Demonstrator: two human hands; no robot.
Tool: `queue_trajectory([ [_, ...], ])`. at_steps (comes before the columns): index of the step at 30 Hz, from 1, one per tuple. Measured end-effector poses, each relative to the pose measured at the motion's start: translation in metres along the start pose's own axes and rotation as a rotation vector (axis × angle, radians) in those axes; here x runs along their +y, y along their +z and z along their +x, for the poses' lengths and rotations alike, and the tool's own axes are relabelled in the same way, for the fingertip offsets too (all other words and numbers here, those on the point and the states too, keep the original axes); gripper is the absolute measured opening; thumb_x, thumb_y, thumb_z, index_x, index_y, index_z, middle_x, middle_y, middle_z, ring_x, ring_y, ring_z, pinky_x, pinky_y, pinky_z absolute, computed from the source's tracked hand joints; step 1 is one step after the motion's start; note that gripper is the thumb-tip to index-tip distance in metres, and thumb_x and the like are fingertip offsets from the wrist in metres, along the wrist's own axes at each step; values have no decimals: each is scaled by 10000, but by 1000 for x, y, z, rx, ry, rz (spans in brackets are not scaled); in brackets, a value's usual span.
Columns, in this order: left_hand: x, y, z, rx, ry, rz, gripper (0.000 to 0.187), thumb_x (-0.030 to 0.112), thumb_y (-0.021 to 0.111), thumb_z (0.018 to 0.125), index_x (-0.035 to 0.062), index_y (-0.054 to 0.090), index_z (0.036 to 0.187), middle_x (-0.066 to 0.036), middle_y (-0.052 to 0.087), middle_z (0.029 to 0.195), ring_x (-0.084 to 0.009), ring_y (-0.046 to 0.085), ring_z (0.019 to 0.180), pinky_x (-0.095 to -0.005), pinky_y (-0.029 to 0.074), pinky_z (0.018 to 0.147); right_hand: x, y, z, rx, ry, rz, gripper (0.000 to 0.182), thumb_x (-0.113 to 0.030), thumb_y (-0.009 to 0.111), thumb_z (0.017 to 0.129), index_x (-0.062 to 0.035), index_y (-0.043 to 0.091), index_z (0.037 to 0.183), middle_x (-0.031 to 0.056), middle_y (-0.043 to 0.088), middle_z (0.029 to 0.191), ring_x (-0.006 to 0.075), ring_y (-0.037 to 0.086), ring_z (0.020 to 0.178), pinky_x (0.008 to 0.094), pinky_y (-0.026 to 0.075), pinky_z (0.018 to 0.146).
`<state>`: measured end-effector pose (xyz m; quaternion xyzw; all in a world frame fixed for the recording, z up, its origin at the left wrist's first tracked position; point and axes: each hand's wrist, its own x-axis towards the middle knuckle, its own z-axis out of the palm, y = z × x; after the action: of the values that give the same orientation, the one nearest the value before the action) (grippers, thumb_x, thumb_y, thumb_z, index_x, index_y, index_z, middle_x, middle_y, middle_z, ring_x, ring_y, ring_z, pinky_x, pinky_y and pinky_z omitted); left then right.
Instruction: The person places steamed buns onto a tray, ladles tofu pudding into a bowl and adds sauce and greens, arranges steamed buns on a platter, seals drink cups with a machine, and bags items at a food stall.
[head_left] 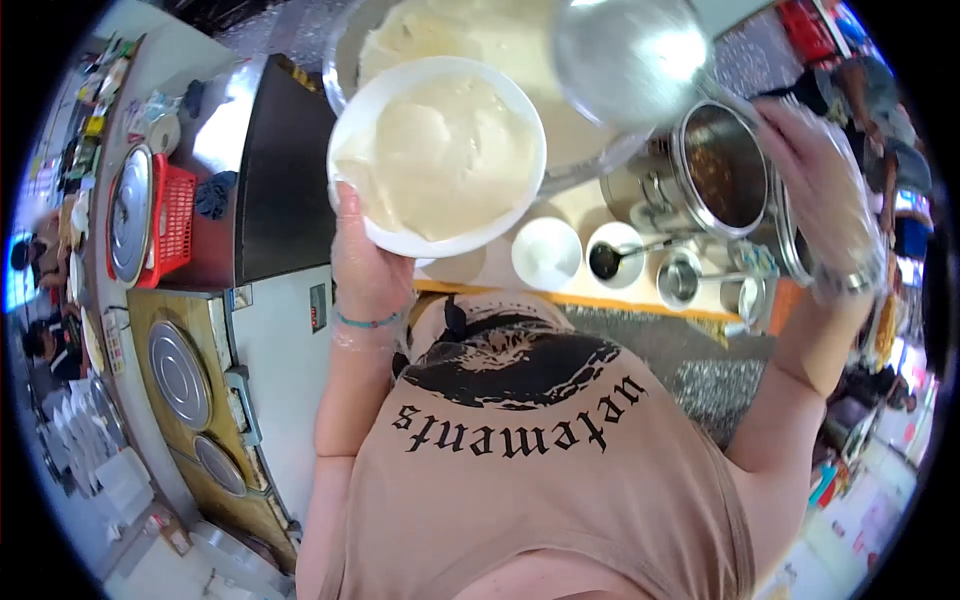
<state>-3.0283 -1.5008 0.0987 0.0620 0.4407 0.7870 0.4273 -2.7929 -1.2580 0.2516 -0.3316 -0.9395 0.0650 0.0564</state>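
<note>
My left hand (372, 262), in a thin clear glove, grips the near-left edge of a white bowl (338, 205). Soft, cream-coloured curd (455, 150) in smooth slabs nearly fills it. In my gloved right hand (815, 185) is the handle of a metal ladle (632, 62), whose broad round head is blurred and shiny. That head hangs over a large metal pot (338, 75) of the same pale curd, to the right of the bowl. The bowl is held up in front of the pot's near edge, hiding part of it.
On the counter stand a white bowl (547, 252), a bowl of dark liquid with a spoon (606, 260), a small metal cup (680, 278) and a steel pot of brown liquid (715, 170). Left are a red basket (175, 220) and round metal lids (180, 375). People (865, 100) are at far right.
</note>
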Motion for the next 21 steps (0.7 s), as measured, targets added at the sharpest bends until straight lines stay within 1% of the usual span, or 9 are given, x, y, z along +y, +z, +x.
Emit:
queue_trajectory([
  [2, -4, 0, -6, 22, 140, 94, 572, 428, 301, 1012, 28, 280, 1421, -139, 410, 1414, -271, 429, 1286, -406, 358, 1073, 39, 11, -71, -102, 122, 240, 282, -187, 558, 894, 4, 620, 1091, 195, 638, 946, 349, 603, 872, 370, 479, 786],
  [5, -5, -18, -12, 1, 63, 88, 581, 435, 315, 1007, 8, 319, 1401, -142, 425, 1404, -276, 421, 1289, -407, 337, 1084, 26, 42, -129, -393, 250, 35, 262, -180, 598, 857, 5, 651, 1035, 195, 648, 934, 305, 629, 862, 375, 482, 800],
  [7, -3, -26, -21, 24, 34, 157, 601, 467, 291, 1004, 20, 322, 1404, -121, 423, 1411, -270, 415, 1293, -403, 326, 1088, 23, 102, -144, -648, 598, 203, 256, -188, 539, 878, 14, 649, 989, 205, 649, 906, 313, 631, 820, 410, 485, 768],
  [8, -2, -33, -23, 18, 28, 171, 608, 478, 284, 1002, 25, 323, 1406, -114, 424, 1411, -265, 414, 1293, -400, 323, 1089, 31, 144, -146, -834, 664, 185, 244, -170, 512, 878, -4, 656, 985, 197, 656, 893, 313, 628, 809, 396, 489, 764],
  [11, 1, -52, -36, 42, -49, 143, 608, 486, 288, 1000, 37, 326, 1410, -103, 428, 1408, -243, 424, 1282, -386, 330, 1080, 75, 325, -180, -1078, 307, -67, 242, -155, 554, 803, -18, 696, 944, 188, 682, 878, 316, 665, 768, 393, 517, 697],
  [13, -3, -50, -47, 69, -30, 214, 609, 488, 290, 1000, 36, 328, 1406, -101, 429, 1406, -241, 437, 1269, -381, 343, 1070, 90, 445, -193, -935, 317, -37, 214, -122, 570, 795, -21, 714, 916, 172, 693, 956, 305, 678, 899, 374, 542, 758],
  [14, -6, -43, -52, 113, -19, 252, 611, 490, 291, 999, 36, 328, 1405, -99, 426, 1407, -241, 441, 1266, -379, 348, 1066, 94, 518, -186, -961, 311, 30, 263, -126, 559, 845, 2, 674, 1045, 181, 662, 1083, 304, 653, 986, 423, 531, 812],
  [18, -36, -23, -77, 132, -45, 274, 614, 496, 295, 996, 44, 320, 1411, -95, 416, 1415, -242, 444, 1264, -377, 358, 1061, 60, 500, -153, -906, 477, 112, 290, -129, 656, 752, -36, 697, 1024, 176, 676, 1037, 301, 663, 970, 388, 547, 770],
  [21, -68, -11, -93, 141, -84, 280, 639, 524, 286, 987, 68, 285, 1434, -89, 395, 1430, -247, 420, 1288, -385, 359, 1067, 92, 477, -144, -949, 338, 96, 282, -127, 624, 779, -16, 681, 1031, 161, 667, 1076, 325, 655, 964, 396, 536, 796],
])
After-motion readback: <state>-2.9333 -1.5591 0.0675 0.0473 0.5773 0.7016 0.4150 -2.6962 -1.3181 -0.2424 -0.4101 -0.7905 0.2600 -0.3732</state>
